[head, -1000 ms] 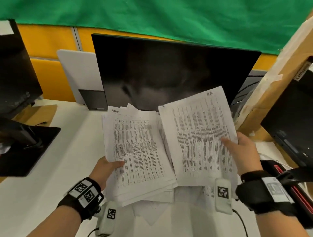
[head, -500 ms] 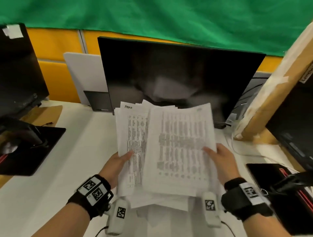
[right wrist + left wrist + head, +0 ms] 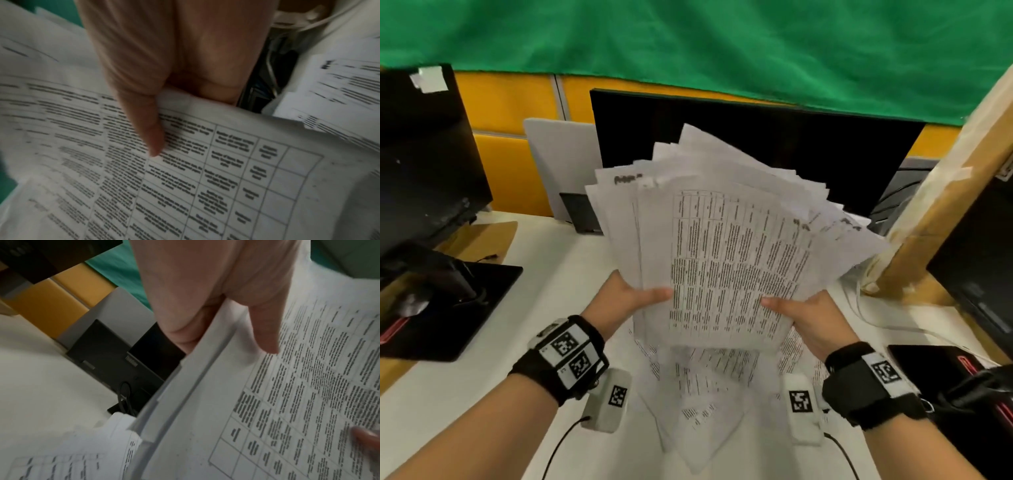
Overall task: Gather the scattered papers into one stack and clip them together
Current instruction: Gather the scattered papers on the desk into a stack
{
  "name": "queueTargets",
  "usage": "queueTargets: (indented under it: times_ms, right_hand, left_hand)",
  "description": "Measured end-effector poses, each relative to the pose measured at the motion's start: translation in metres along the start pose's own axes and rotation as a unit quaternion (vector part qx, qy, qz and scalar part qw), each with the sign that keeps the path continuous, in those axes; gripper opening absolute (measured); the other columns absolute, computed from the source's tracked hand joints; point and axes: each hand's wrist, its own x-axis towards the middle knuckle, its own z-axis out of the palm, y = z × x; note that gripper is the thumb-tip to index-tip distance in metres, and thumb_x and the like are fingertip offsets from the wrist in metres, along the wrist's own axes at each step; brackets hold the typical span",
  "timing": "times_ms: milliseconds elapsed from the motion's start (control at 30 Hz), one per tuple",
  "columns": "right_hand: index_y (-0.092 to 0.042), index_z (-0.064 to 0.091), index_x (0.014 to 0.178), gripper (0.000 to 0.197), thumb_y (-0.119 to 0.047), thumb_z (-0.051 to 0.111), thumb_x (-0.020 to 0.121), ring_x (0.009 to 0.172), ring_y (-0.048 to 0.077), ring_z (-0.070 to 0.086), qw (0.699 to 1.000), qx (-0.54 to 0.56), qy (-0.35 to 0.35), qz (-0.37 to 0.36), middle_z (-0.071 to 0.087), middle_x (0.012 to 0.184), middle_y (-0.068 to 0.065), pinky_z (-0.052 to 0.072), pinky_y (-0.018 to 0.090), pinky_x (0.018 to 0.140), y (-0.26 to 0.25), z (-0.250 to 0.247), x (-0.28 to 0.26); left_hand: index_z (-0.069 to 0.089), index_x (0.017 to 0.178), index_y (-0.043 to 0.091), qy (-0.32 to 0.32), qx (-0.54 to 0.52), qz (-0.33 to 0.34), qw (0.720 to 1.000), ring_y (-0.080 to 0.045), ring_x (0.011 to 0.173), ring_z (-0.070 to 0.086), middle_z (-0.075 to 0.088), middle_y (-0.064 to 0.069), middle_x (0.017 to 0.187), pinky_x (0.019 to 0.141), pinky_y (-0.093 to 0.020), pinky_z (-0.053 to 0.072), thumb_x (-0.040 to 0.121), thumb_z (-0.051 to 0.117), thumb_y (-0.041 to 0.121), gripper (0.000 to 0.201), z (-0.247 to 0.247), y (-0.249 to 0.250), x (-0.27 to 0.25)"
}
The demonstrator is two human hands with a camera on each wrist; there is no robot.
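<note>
A loose, fanned stack of printed papers [image 3: 726,246] is lifted off the white desk [image 3: 544,274], tilted up toward the monitor. My left hand [image 3: 633,301] grips its lower left edge, thumb on top [image 3: 265,337], fingers under the sheets. My right hand [image 3: 804,315] grips the lower right edge, thumb pressed on the printed table [image 3: 152,139]. Beneath the stack, more printed sheets [image 3: 698,394] lie on the desk. A black binder clip [image 3: 124,395] sits on the desk by the monitor foot in the left wrist view.
A black monitor [image 3: 774,147] stands right behind the papers. A second monitor [image 3: 424,164] and its black base [image 3: 452,301] are at the left. A cardboard box [image 3: 941,212] leans at the right, with white cables [image 3: 866,308] and a black and red device [image 3: 955,370] beside it.
The right hand's sheets have been laid over the left hand's pile, and both hands have lifted the joined stack higher, tilting and fanning its top edges toward the monitor.
</note>
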Motion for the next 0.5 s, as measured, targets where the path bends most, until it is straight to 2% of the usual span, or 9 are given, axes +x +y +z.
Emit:
queueTargets:
  times_ms: [67, 167, 267, 333, 367, 433, 500]
  right_hand:
    - [-0.02, 0.06, 0.116, 0.057, -0.008, 0.077, 0.062, 0.106, 0.014, 0.067, 0.999, -0.025, -0.009, -0.03, 0.072, 0.11, -0.005, 0.054, 0.033, 0.086, -0.011, 0.001, 0.002]
    - [-0.02, 0.062, 0.113, 0.056, -0.013, 0.079, 0.06, 0.107, 0.017, 0.067, 0.999, -0.028, -0.012, -0.028, 0.073, 0.11, -0.001, 0.054, 0.032, 0.086, -0.013, 0.002, 0.002]
    - [-0.017, 0.063, 0.116, 0.065, -0.023, 0.084, 0.055, 0.108, 0.022, 0.066, 1.0, 0.002, -0.012, 0.004, 0.072, 0.111, 0.003, 0.049, 0.049, 0.095, -0.002, 0.007, 0.003]
    - [-0.02, 0.065, 0.114, 0.065, -0.028, 0.086, 0.054, 0.104, 0.019, 0.068, 1.0, 0.009, 0.01, 0.006, 0.074, 0.108, 0.001, 0.047, 0.053, 0.097, 0.005, 0.014, 0.005]
    - [-0.022, 0.066, 0.11, 0.054, -0.024, 0.084, 0.058, 0.1, 0.017, 0.07, 0.999, 0.011, 0.034, 0.0, 0.075, 0.105, -0.001, 0.048, 0.052, 0.096, 0.005, 0.017, 0.006]
    - [-0.024, 0.067, 0.105, 0.037, -0.015, 0.078, 0.071, 0.094, 0.014, 0.071, 0.997, 0.015, 0.078, -0.023, 0.076, 0.1, -0.002, 0.052, 0.048, 0.091, 0.001, 0.02, 0.008]
    - [-0.024, 0.068, 0.102, 0.033, -0.015, 0.077, 0.072, 0.091, 0.012, 0.072, 0.993, 0.01, 0.094, -0.066, 0.076, 0.097, -0.004, 0.056, 0.039, 0.083, -0.012, 0.02, 0.006]
  left_hand:
    - [0.065, 0.114, 0.018, -0.017, -0.003, 0.015, 1.0, -0.016, 0.104, 0.069, 0.072, -0.004, 0.113, 0.086, -0.029, 0.056, 0.046, 0.091, 0.03, 0.074, 0.002, 0.007, 0.004]
    - [0.068, 0.107, 0.018, -0.01, -0.018, 0.01, 1.0, -0.018, 0.103, 0.069, 0.073, -0.005, 0.111, 0.087, -0.032, 0.057, 0.031, 0.094, 0.039, 0.083, 0.004, 0.002, 0.01]
    - [0.069, 0.1, 0.017, 0.024, -0.05, -0.017, 0.998, -0.022, 0.099, 0.071, 0.075, -0.007, 0.104, 0.091, -0.044, 0.054, 0.02, 0.095, 0.04, 0.086, 0.013, -0.013, 0.015]
    - [0.07, 0.096, 0.018, 0.046, -0.067, -0.02, 0.997, -0.023, 0.096, 0.072, 0.076, -0.007, 0.098, 0.09, -0.048, 0.054, 0.019, 0.095, 0.041, 0.084, 0.021, -0.019, 0.016]
    - [0.07, 0.094, 0.018, 0.059, -0.075, -0.014, 0.995, -0.024, 0.094, 0.072, 0.077, -0.006, 0.096, 0.088, -0.049, 0.054, 0.019, 0.094, 0.042, 0.083, 0.025, -0.018, 0.017]
    - [0.07, 0.094, 0.018, 0.078, -0.085, 0.014, 0.993, -0.025, 0.094, 0.072, 0.077, -0.006, 0.096, 0.084, -0.046, 0.057, 0.023, 0.094, 0.044, 0.079, 0.03, -0.012, 0.017]
    - [0.071, 0.093, 0.021, 0.078, -0.095, 0.051, 0.991, -0.023, 0.093, 0.072, 0.077, -0.004, 0.096, 0.077, -0.038, 0.059, 0.029, 0.093, 0.045, 0.072, 0.029, -0.001, 0.015]
